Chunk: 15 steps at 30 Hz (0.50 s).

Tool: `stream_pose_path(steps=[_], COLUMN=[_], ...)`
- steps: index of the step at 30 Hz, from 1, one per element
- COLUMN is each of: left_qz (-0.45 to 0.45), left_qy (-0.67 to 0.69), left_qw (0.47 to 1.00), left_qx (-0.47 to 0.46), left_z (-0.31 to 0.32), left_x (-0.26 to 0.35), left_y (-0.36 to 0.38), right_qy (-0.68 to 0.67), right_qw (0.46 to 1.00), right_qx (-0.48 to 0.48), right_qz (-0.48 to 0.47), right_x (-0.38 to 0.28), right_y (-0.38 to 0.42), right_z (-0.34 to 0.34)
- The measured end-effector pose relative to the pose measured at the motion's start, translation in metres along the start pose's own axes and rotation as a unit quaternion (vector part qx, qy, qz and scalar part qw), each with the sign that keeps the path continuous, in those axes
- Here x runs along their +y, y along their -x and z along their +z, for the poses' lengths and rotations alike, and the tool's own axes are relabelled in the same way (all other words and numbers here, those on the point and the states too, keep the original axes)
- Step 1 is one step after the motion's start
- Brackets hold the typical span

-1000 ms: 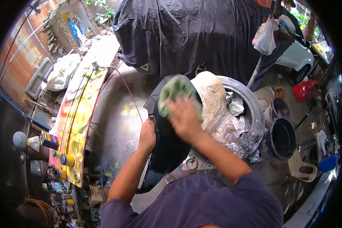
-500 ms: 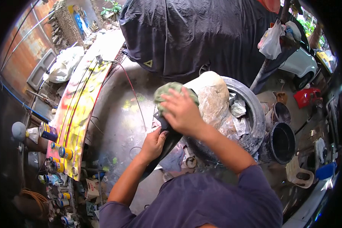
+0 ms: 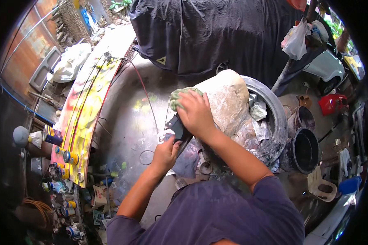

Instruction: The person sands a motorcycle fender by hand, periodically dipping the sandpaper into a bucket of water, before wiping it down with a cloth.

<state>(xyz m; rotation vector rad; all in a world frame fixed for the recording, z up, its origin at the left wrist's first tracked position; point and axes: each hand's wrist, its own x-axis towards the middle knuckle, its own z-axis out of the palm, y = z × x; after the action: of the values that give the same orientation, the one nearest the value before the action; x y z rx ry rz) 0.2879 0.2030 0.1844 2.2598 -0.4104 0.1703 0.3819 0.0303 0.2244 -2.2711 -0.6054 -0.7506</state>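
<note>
A long black panel [image 3: 177, 125] with a smooth, glossy face is held out in front of my body, its near end partly hidden by my arms. My left hand [image 3: 166, 154] grips its near edge, thumb on top. Over the far part of the panel, my right hand [image 3: 197, 114] presses a bunched green cloth [image 3: 179, 99], fingers spread across it. Just beyond, a large dusty beige bundle [image 3: 225, 96] rests on a grey-smeared tire [image 3: 277, 118]. A grey rag [image 3: 187, 161] lies below the panel.
At left, a paint-stained board [image 3: 86, 118] carries several paint cans [image 3: 70, 158]. A dark cover [image 3: 208, 36] drapes a large shape at the back. Black buckets [image 3: 305, 151] stand right of the tire, near a beige plastic chair [image 3: 322, 188]. A red cable [image 3: 145, 92] runs down to the floor.
The black panel has turned, showing more of its angled end. My right hand and the green cloth have shifted slightly, and the cloth looks more bunched. My left hand keeps its grip.
</note>
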Motion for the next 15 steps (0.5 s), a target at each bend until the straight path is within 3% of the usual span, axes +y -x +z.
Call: stream_pose_path(steps=[3, 4, 6, 7, 10, 11, 12, 14, 15], left_qz=[-0.028, -0.030, -0.033, -0.048, -0.073, -0.066, -0.033, -0.028, -0.031], left_qy=[0.055, 0.075, 0.114, 0.148, 0.288, 0.279, 0.294, 0.338, 0.301], left_qw=[0.998, 0.997, 0.992, 0.987, 0.947, 0.945, 0.932, 0.915, 0.918], left_qx=[0.004, 0.015, 0.034, 0.037, 0.124, 0.160, 0.210, 0.217, 0.256], left_z=[-0.001, -0.004, -0.014, -0.021, -0.033, -0.045, -0.051, -0.061, -0.064], left_x=[-0.001, -0.003, -0.004, 0.000, -0.011, 0.001, -0.008, -0.019, -0.032], left_y=[0.012, 0.017, 0.024, 0.025, 0.034, 0.030, 0.027, 0.014, 0.010], right_qy=[-0.105, -0.209, -0.409, -0.525, -0.413, -0.371, -0.383, -0.403, -0.424], right_qw=[0.990, 0.968, 0.882, 0.821, 0.892, 0.909, 0.901, 0.882, 0.877], right_qx=[-0.010, -0.016, -0.019, -0.008, 0.075, 0.030, 0.071, 0.148, 0.141], right_qz=[0.089, 0.140, 0.231, 0.224, 0.169, 0.186, 0.190, 0.192, 0.177], right_x=[0.031, 0.043, 0.069, 0.077, 0.074, 0.075, 0.069, 0.046, 0.035], right_y=[-0.024, -0.026, -0.024, -0.021, -0.002, 0.007, 0.016, 0.030, 0.033], right_z=[-0.001, -0.002, 0.005, 0.009, 0.008, 0.007, 0.014, 0.031, 0.032])
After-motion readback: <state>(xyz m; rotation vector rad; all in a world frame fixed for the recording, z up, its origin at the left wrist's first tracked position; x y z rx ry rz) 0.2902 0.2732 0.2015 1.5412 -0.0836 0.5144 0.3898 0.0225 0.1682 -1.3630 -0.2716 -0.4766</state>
